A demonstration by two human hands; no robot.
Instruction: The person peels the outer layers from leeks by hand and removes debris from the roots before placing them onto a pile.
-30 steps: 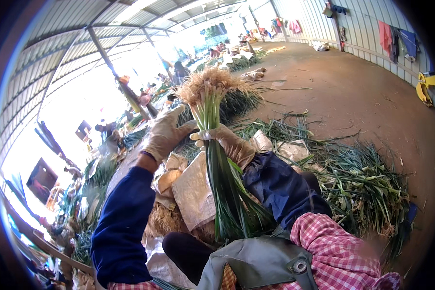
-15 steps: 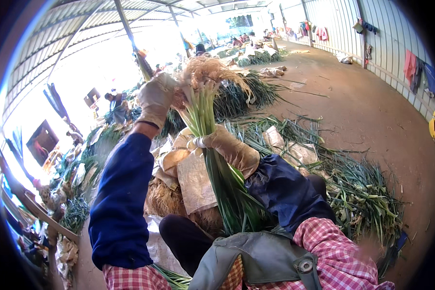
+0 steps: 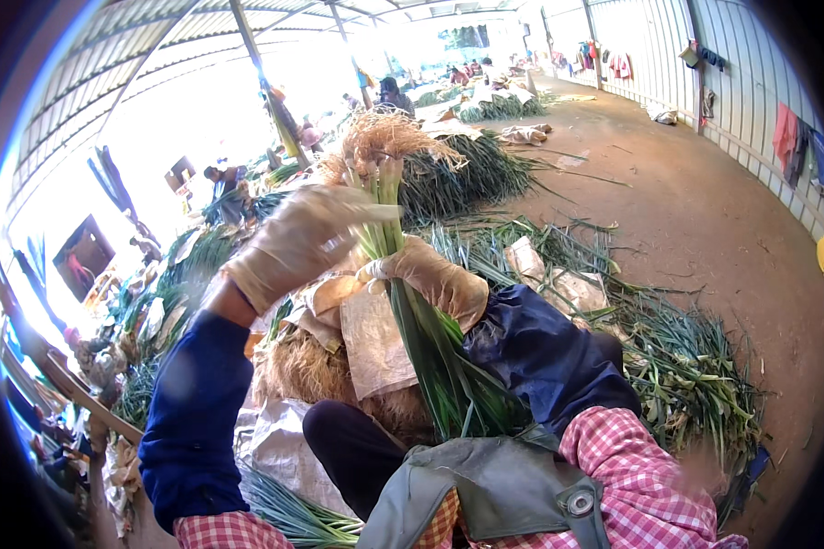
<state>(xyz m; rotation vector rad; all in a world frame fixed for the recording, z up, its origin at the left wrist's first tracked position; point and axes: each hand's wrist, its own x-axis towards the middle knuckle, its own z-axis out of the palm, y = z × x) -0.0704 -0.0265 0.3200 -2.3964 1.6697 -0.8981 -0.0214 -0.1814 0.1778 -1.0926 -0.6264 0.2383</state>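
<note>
My right hand (image 3: pixel 438 282), in a pale work glove, is closed round the stalks of a bunch of green onions (image 3: pixel 430 352). The bunch stands nearly upright, with its stringy tan roots (image 3: pixel 386 139) on top and the long dark leaves hanging toward my lap. Beside the pale stalks is my gloved left hand (image 3: pixel 298 240), its fingers stretched out across them and blurred by motion. Nothing shows in its grip; whether the fingertips touch the stalks I cannot tell. Behind the bunch, a tan sack cloth (image 3: pixel 375 343) lies over more rooted onions (image 3: pixel 302 366).
Loose onion leaves (image 3: pixel 677 375) spread over the earth floor (image 3: pixel 696 220) on my right. A larger leafy heap (image 3: pixel 462 178) lies ahead. Onions (image 3: pixel 293 512) rest on a white sack (image 3: pixel 284 448) by my knee. Another person (image 3: pixel 392 96) sits beyond the roots.
My left hand has come down from beside the roots to the stalks, with its fingers now stretched out. My right hand still grips the bunch in nearly the same place.
</note>
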